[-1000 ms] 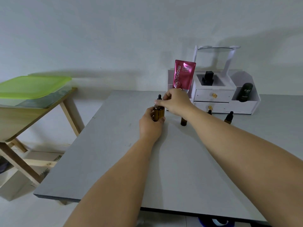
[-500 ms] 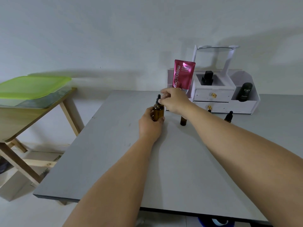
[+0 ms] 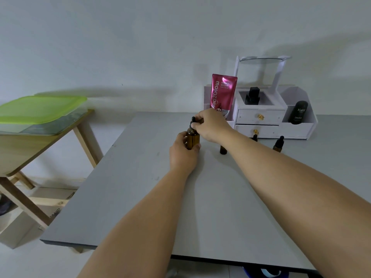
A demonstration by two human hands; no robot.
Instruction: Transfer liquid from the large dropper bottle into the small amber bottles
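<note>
The large amber dropper bottle (image 3: 193, 139) stands on the grey table (image 3: 140, 197). My left hand (image 3: 183, 153) wraps its body from the near side. My right hand (image 3: 210, 124) pinches the black dropper cap (image 3: 193, 122) on top of it. A small amber bottle without a cap (image 3: 223, 149) stands just right of it, partly behind my right forearm. Two more small capped amber bottles, one (image 3: 255, 137) mostly hidden and another (image 3: 278, 144), stand further right, in front of the organiser.
A white drawer organiser (image 3: 261, 119) sits at the back of the table with a pink tube (image 3: 222, 93), a black bottle (image 3: 252, 96) and a dark "Kahf" container (image 3: 298, 112). A wooden side table (image 3: 30, 141) with a green lid (image 3: 40, 109) stands left.
My right hand has shifted slightly on the cap, and more of the black dropper top shows above the bottle. My left hand and the bottle have stayed in place.
</note>
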